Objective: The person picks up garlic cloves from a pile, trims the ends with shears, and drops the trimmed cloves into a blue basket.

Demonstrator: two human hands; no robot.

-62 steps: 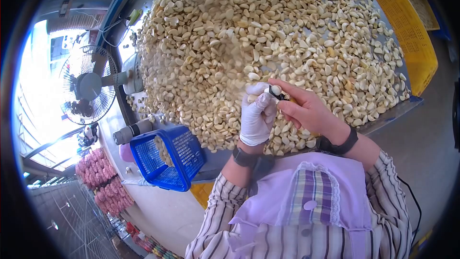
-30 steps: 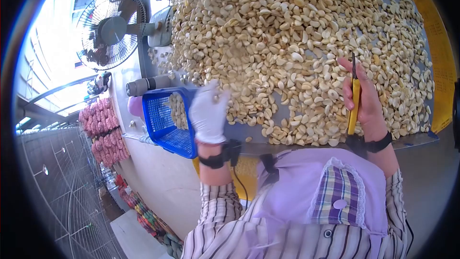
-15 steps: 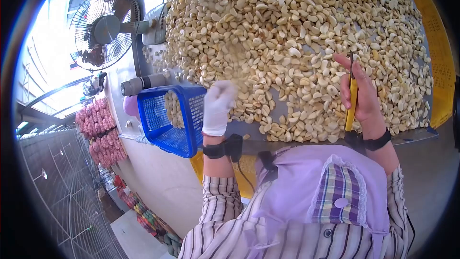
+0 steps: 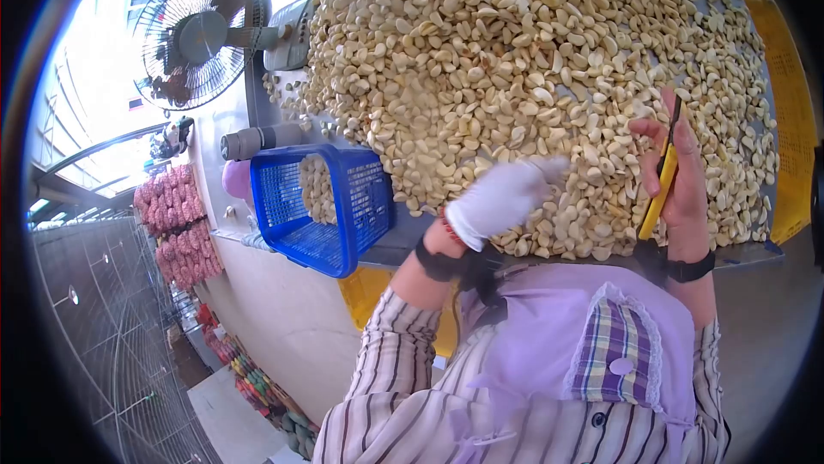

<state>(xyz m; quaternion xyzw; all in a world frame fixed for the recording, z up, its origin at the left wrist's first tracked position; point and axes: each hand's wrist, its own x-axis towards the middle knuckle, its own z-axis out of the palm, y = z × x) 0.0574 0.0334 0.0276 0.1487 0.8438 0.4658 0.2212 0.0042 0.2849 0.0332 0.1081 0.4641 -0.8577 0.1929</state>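
Observation:
A yellow-handled craft knife (image 4: 657,198) with a dark, narrow blade end is held in my right hand (image 4: 688,179), its tip pointing away from me over the pile. Beneath both hands spreads a thick layer of pale, curved nut-like pieces (image 4: 481,60). My left hand (image 4: 502,200), in a white glove, hovers over the near edge of that layer. Motion smears its fingers, so whether they hold a piece cannot be seen. Left of it, a blue plastic basket (image 4: 348,206) lies tipped towards me with some pale pieces (image 4: 318,189) inside.
A grey fan (image 4: 202,37) stands at the table's far left. Closer in lies a grey cylinder (image 4: 257,141) beside the basket. Yellow crates show at the right edge (image 4: 785,103) and below the table edge (image 4: 367,292). Pink net bundles (image 4: 176,224) are at far left.
My left hand has moved right, from beside the blue basket to the middle of the near edge. My right hand, still around the knife, has shifted slightly right and tilted the knife.

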